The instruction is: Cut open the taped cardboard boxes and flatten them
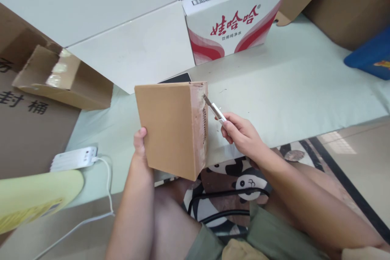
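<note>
Left hand (140, 140) props the cardboard box (170, 128) upright, right hand (240, 134) fingers pinching a utility knife (215, 109), blade at its taped seam.

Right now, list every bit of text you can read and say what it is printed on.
"娃哈哈", red, on the white carton.
"饮用纯净水", small, beneath it on that carton.
"封桶", black, on the brown cardboard sheet at left.
Barcode and top markings on the white carton: too small to read.
Held cardboard box: no text.
</note>
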{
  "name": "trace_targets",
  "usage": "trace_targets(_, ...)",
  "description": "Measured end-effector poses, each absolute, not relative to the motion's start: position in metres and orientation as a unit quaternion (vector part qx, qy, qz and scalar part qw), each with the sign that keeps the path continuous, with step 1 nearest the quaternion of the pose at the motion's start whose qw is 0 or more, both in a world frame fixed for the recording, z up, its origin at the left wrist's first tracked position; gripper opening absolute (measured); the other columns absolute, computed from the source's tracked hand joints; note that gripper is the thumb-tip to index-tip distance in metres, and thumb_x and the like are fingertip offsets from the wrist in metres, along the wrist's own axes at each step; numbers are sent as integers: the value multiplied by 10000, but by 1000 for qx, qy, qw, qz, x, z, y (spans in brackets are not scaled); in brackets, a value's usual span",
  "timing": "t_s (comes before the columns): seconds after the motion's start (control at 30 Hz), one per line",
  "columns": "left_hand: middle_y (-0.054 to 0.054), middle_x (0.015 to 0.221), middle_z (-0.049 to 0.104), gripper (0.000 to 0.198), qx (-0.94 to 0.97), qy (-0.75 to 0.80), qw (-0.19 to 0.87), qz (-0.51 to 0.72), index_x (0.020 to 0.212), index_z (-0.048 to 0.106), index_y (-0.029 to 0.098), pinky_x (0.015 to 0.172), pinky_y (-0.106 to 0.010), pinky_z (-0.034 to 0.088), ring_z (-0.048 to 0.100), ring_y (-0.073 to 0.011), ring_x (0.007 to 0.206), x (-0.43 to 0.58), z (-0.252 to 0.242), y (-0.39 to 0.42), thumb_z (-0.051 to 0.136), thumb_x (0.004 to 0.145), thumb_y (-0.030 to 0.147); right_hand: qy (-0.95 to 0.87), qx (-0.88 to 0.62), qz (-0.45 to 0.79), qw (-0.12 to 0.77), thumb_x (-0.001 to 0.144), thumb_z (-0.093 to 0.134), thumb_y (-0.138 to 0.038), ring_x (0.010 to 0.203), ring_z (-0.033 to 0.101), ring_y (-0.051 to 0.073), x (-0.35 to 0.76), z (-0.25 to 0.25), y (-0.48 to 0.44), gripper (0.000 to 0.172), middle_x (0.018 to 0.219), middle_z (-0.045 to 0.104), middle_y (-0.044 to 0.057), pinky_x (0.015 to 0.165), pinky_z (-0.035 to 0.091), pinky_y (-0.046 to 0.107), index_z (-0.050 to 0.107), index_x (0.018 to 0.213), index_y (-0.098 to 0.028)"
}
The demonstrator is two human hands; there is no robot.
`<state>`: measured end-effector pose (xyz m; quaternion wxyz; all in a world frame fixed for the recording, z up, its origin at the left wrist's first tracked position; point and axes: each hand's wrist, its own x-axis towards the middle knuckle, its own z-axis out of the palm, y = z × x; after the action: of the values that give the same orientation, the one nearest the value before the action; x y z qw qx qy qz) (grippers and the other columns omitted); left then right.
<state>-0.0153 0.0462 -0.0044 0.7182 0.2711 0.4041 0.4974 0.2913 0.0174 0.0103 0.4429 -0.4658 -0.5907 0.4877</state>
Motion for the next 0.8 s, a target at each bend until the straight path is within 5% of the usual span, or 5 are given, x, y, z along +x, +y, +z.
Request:
trace_targets(0.47, -49, 976, 824, 614, 264, 426, 709, 496, 1077, 744, 185, 730, -386, 645, 761, -280, 850, -12, 1, 46, 861, 637, 597, -587, -467, 492, 442, 1029, 456, -379, 571, 500, 104, 291, 9, 17, 286, 680, 557, -33, 554, 405, 252, 660, 1074, -185)
trace_targets(0.8, -48, 1032, 817, 581, 262, 411, 723, 490, 1148, 716, 196, 771, -388, 622, 757, -288, 912, -18, -5, 46, 825, 718, 570, -595, -470, 487, 434, 1035, 458, -404, 570, 489, 103, 290, 11, 17, 267, 677, 543, -37, 567, 401, 259, 621, 1014, -194)
